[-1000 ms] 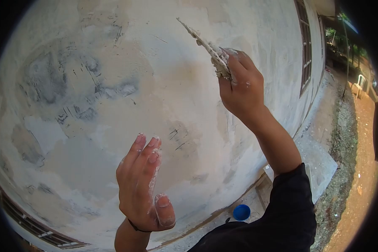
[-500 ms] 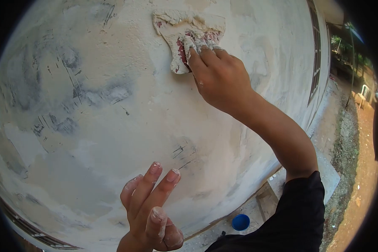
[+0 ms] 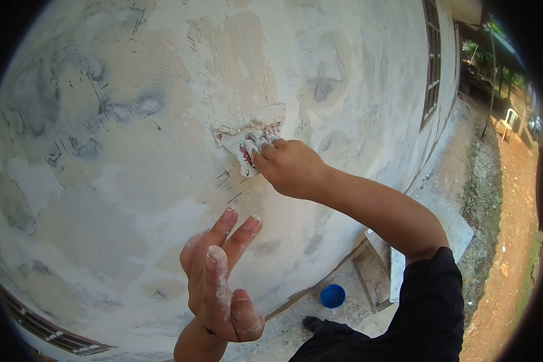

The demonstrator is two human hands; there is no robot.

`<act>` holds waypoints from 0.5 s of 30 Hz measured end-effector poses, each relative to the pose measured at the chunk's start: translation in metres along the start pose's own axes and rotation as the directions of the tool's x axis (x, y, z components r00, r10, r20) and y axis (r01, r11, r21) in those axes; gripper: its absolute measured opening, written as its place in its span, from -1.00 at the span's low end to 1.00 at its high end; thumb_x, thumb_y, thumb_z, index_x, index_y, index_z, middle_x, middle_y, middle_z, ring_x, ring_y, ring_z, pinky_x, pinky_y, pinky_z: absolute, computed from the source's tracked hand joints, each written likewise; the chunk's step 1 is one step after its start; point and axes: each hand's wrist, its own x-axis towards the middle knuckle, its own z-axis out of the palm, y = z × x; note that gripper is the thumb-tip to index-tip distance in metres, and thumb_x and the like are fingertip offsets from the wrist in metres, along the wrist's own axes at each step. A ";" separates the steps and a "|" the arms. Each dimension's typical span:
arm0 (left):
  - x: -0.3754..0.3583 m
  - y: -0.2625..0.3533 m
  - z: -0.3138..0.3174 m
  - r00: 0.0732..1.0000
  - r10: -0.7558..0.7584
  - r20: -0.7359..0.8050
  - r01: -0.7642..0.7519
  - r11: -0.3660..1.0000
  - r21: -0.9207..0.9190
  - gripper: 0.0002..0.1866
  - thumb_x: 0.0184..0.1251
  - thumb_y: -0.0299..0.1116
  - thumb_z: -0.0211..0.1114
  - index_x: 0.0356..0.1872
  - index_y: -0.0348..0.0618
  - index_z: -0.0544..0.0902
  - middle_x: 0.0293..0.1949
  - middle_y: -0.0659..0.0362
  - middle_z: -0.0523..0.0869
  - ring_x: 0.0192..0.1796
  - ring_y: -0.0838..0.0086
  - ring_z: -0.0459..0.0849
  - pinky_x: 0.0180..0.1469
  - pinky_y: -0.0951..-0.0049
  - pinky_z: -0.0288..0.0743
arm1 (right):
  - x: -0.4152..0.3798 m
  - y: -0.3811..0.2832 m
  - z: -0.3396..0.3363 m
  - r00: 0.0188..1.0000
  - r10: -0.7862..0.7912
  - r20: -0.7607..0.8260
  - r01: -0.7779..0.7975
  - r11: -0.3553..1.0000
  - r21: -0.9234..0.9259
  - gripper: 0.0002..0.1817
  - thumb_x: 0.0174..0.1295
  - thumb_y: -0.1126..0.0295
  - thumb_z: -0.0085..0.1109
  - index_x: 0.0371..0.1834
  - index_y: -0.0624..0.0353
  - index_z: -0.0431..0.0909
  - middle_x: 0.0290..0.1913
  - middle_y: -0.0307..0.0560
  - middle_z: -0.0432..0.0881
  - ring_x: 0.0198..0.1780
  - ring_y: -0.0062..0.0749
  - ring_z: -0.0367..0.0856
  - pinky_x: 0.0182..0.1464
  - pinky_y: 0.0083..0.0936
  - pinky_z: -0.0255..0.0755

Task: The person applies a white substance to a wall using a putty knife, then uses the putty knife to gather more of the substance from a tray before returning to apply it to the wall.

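Observation:
My right hand (image 3: 286, 164) grips a wide putty knife (image 3: 247, 128), its blade lying against the wall (image 3: 163, 229) and its body caked with pale putty and showing red patches. Wet-looking beige putty (image 3: 238, 57) is spread in a broad streak above the blade. Lower down, my left hand (image 3: 220, 277) is raised in front of the wall with its fingers apart and whitish smears on the fingertips. Nothing is held in it. Grey patches and dark scratches mark the wall around both hands.
A blue bucket (image 3: 332, 296) stands on the ground by the wall's foot. A pale board (image 3: 458, 232) lies near my right elbow. Barred windows (image 3: 431, 60) sit at the right and lower left. A white chair (image 3: 510, 120) stands farther off along the dirt path (image 3: 507, 253).
My right hand has drawn the putty knife down the wall, leaving a fresh beige streak above it. My left hand has turned slightly, fingers still apart. The view has shifted a little.

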 end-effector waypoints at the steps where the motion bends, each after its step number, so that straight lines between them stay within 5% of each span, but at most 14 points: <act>1: -0.002 0.008 -0.001 0.999 -0.031 -0.012 0.030 0.999 -0.025 -0.25 0.15 -0.32 -0.22 0.41 -0.28 -0.15 0.03 -0.23 0.56 0.17 -0.06 0.47 0.21 -0.02 0.28 | -0.006 -0.006 0.005 0.998 -0.005 0.060 0.005 1.000 0.011 -0.75 -0.09 0.49 0.12 -0.29 0.31 0.54 -0.46 -0.06 0.54 -0.43 -0.25 0.56 -0.41 -0.42 0.48; 5: -0.016 0.031 0.001 0.992 -0.092 -0.087 0.081 0.990 -0.113 -0.25 0.10 -0.34 -0.21 0.40 -0.35 -0.09 0.06 -0.29 0.51 0.17 -0.08 0.46 0.23 -0.05 0.29 | -0.038 -0.027 0.034 0.996 -0.018 0.082 0.011 0.996 0.090 -0.89 -0.04 0.46 0.09 -0.49 0.29 0.53 -0.55 0.00 0.53 -0.45 -0.24 0.60 -0.42 -0.42 0.49; 9: -0.018 0.055 0.003 0.981 -0.155 -0.115 0.134 0.977 -0.168 -0.26 0.11 -0.33 -0.19 0.37 -0.41 -0.05 0.08 -0.30 0.49 0.18 -0.09 0.45 0.24 -0.06 0.30 | -0.082 -0.043 0.057 0.957 -0.020 0.288 -0.007 0.996 0.092 -0.79 -0.03 0.43 0.10 -0.32 0.29 0.53 -0.46 -0.04 0.54 -0.39 -0.24 0.58 -0.35 -0.39 0.48; 12: -0.017 0.064 0.003 0.983 -0.129 -0.134 0.107 0.981 -0.160 -0.23 0.05 -0.36 -0.18 0.36 -0.47 -0.04 0.08 -0.31 0.50 0.19 -0.08 0.45 0.26 -0.05 0.27 | -0.101 -0.048 0.040 0.979 -0.034 0.203 0.016 0.996 0.086 -0.78 -0.05 0.47 0.11 -0.29 0.27 0.53 -0.44 -0.04 0.56 -0.36 -0.23 0.60 -0.33 -0.39 0.50; 14: -0.015 0.066 0.006 0.982 -0.137 -0.128 0.120 0.984 -0.129 -0.21 -0.02 -0.39 -0.16 0.36 -0.50 -0.04 0.07 -0.31 0.51 0.20 -0.06 0.46 0.29 -0.01 0.22 | -0.104 -0.047 0.004 0.979 0.187 -0.078 -0.142 0.908 0.395 -0.85 -0.02 0.54 0.03 -0.40 0.29 0.59 -0.45 0.03 0.62 -0.41 -0.18 0.62 -0.37 -0.36 0.49; 15: -0.011 0.066 0.011 0.981 -0.137 -0.139 0.120 0.985 -0.125 -0.21 -0.02 -0.39 -0.16 0.36 -0.50 -0.04 0.07 -0.31 0.51 0.20 -0.06 0.46 0.29 -0.01 0.22 | -0.101 -0.040 -0.014 0.981 0.177 -0.081 -0.132 0.911 0.392 -0.85 -0.02 0.54 0.03 -0.40 0.29 0.59 -0.45 0.03 0.62 -0.41 -0.18 0.62 -0.37 -0.36 0.49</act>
